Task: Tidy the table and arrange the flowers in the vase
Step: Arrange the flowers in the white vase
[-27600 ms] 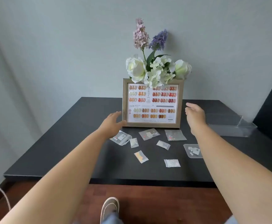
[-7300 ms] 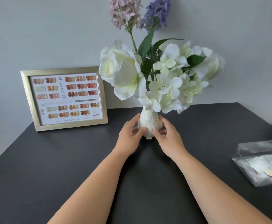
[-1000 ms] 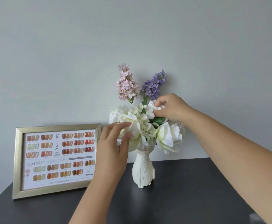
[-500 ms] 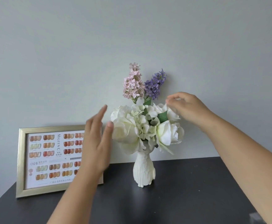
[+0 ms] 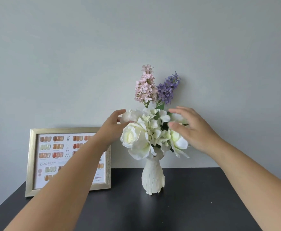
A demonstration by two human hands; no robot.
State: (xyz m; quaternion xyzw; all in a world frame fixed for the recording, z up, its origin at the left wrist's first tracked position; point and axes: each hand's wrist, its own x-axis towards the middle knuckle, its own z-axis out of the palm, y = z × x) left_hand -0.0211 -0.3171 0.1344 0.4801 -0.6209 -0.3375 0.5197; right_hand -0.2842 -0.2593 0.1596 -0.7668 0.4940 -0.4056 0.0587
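A white ribbed vase [image 5: 153,178] stands upright on the black table [image 5: 194,205] near the wall. It holds white roses and hydrangea [image 5: 146,134], with a pink spike [image 5: 145,85] and a purple spike [image 5: 168,89] rising above. My left hand [image 5: 113,127] is at the bouquet's left side, fingertips against the rear white rose. My right hand [image 5: 191,129] hovers at the right side, fingers spread over the right rose. Neither hand grips anything.
A gold picture frame [image 5: 31,164] with a nail colour chart leans against the grey wall to the left of the vase; my left forearm crosses in front of it. The table's left edge runs diagonally at the lower left.
Both hands have come in toward the bouquet: the left rose to the rear white rose, the right dropped from the top to the right rose. The view shifted slightly.
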